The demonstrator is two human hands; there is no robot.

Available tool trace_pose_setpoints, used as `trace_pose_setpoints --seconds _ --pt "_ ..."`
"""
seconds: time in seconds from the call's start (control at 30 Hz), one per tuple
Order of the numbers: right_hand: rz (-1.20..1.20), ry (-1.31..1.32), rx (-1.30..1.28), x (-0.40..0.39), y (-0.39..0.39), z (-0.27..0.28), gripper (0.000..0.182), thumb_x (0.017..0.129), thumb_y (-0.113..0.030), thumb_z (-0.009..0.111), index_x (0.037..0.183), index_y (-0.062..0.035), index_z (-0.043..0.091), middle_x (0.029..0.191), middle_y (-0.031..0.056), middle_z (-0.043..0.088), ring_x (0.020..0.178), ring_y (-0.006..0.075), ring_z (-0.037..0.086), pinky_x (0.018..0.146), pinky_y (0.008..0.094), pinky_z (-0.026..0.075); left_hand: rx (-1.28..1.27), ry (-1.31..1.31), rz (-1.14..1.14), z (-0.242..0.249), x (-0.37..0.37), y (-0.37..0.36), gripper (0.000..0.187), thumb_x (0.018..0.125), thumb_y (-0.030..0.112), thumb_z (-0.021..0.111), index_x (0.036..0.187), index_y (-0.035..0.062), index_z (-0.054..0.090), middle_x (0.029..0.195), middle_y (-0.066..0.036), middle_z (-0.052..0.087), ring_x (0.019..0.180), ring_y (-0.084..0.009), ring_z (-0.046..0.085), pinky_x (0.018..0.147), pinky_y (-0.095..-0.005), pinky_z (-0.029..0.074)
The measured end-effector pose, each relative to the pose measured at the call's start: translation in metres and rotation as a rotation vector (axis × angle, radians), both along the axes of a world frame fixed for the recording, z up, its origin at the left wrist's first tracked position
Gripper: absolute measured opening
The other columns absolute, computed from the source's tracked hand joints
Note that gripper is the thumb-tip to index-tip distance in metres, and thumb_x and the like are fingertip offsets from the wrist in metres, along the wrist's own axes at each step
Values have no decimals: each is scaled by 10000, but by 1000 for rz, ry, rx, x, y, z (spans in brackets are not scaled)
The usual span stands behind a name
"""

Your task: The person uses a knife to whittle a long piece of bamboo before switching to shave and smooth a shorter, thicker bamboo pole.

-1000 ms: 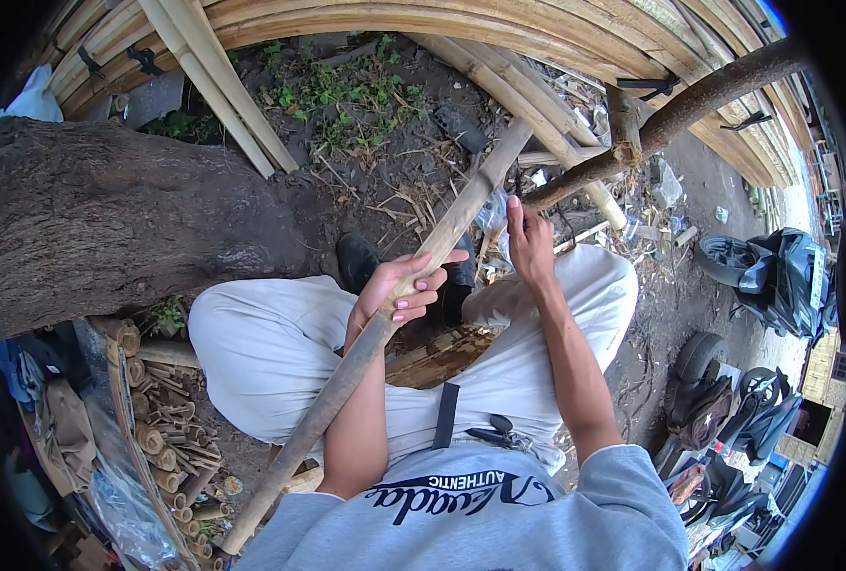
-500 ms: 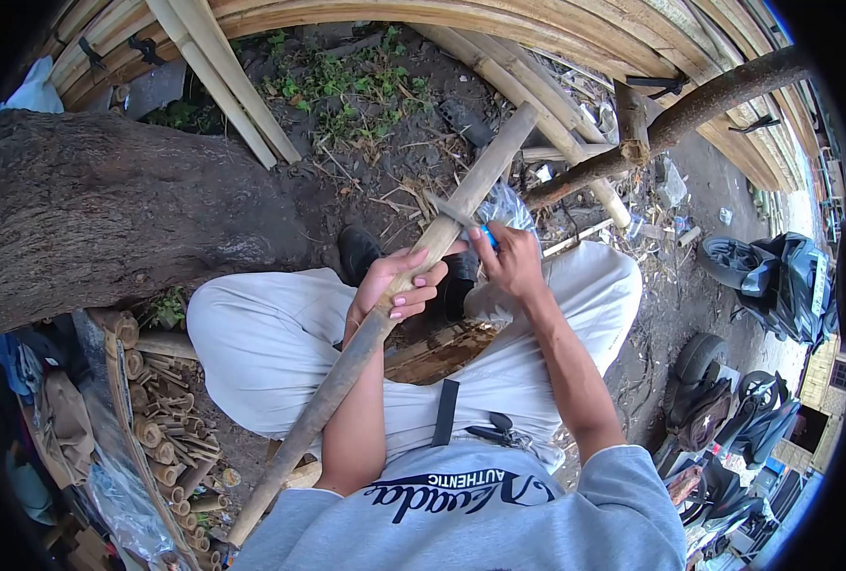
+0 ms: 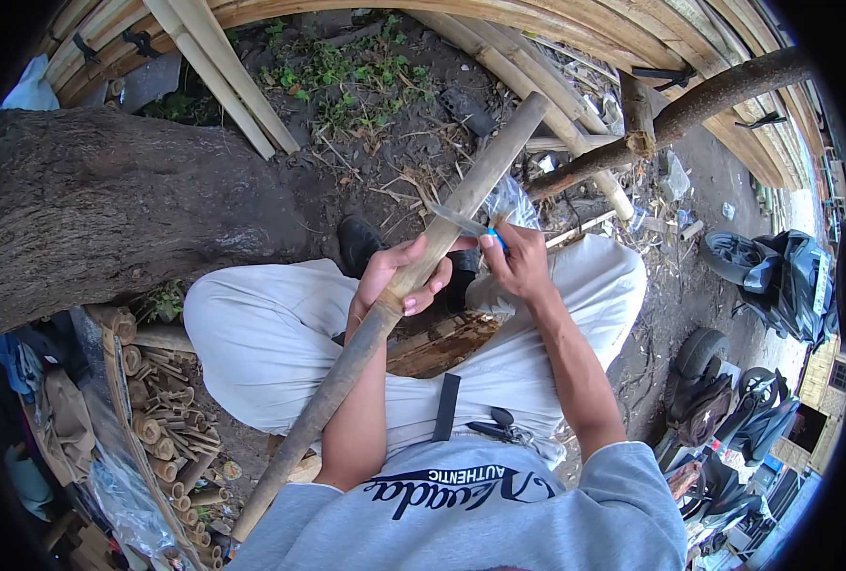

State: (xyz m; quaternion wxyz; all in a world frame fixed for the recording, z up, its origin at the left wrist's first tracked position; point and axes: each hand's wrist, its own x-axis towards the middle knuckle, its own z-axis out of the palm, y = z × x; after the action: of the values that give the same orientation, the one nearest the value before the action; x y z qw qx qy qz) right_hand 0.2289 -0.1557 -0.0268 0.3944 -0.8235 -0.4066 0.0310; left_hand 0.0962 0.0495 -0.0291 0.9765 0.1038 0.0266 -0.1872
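A long bamboo pole (image 3: 342, 376) slants from the lower left, over my left forearm and lap, up to the centre top. My left hand (image 3: 399, 278) is wrapped round it just above a node. My right hand (image 3: 518, 262) grips a knife (image 3: 458, 220) by its blue handle. The blade lies across the pole's upper part, above my left hand, and its tip points to the upper left. The surface of the pole near the blade looks paler than the lower part.
A thick tree trunk (image 3: 128, 219) lies at the left. Cut bamboo pieces (image 3: 161, 443) are stacked at lower left. A branch (image 3: 718, 105) crosses the upper right near leaning bamboo poles (image 3: 528, 81). Motorbikes (image 3: 775, 281) stand at the right.
The fingers of my left hand have shifted round the pole, which has turned or moved slightly. My right hand and the knife have moved slightly right and down.
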Motion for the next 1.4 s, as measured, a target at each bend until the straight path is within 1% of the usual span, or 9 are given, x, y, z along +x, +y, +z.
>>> trace_pose_setpoints --seconds 0.1,0.13,0.4,1.0,1.07,1.1,1.17,1.3,1.4 --pt "68 -61 -5 -3 6 3 409 969 -306 690 696 -51 524 582 140 539 492 344 556 483 448 419 20 -58 -23 1 -5 4 728 1111 457 383 1555 -109 275 800 -129 565 382 -96 455 364 -232 444" --pt "83 -84 36 -3 8 4 420 970 -283 663 678 -32 496 519 145 451 453 349 494 473 446 384 18 -58 -26 1 -6 5 728 1111 457 383 1555 -109 275 800 -129 565 382 -96 455 364 -232 444" --pt "138 -142 17 0 7 2 427 936 -324 703 680 -56 492 572 126 497 497 340 541 480 444 410 201 -102 -31 12 -13 7 770 1100 504 378 1553 -111 284 696 -132 552 337 -77 415 330 -224 424" --pt "121 -501 -57 16 4 -8 467 938 -443 711 683 -109 509 559 62 521 457 264 551 445 403 439 212 -99 -46 14 -14 6 803 1092 546 359 1582 -80 246 666 -84 528 341 -47 390 330 -201 408" --pt "-160 -357 -113 26 2 -29 460 974 -399 682 691 -79 510 542 112 531 445 296 552 452 425 438 222 -84 -64 14 -19 7 798 1091 542 370 1584 -74 250 667 -87 527 345 -50 394 333 -202 409" --pt "-394 -374 -176 48 1 -17 493 1037 -442 587 710 -74 554 535 147 561 446 321 581 454 449 452 235 -68 -78 15 -23 7 794 1090 538 381 1585 -69 254 669 -90 526 348 -53 398 335 -202 410" --pt "-639 -238 -300 87 -14 -12 550 1066 -482 497 755 -44 616 650 232 653 604 440 665 544 522 504 197 -60 -144 14 -28 -2 781 1088 530 400 1590 -52 260 690 -98 534 356 -59 408 335 -208 405" --pt "-668 -36 -160 81 -6 -15 593 1096 -482 408 835 -5 644 713 286 640 757 510 654 672 579 490 173 -14 -138 1 -16 -7 766 1091 525 394 1591 -41 270 732 -85 528 364 -59 416 328 -215 391" --pt "-499 -39 -102 50 -2 -16 511 1079 -431 497 828 -5 626 676 274 619 634 497 622 581 549 465 123 -37 -100 4 -14 0 760 1099 516 373 1589 -53 255 726 -73 506 360 -62 418 333 -219 420"
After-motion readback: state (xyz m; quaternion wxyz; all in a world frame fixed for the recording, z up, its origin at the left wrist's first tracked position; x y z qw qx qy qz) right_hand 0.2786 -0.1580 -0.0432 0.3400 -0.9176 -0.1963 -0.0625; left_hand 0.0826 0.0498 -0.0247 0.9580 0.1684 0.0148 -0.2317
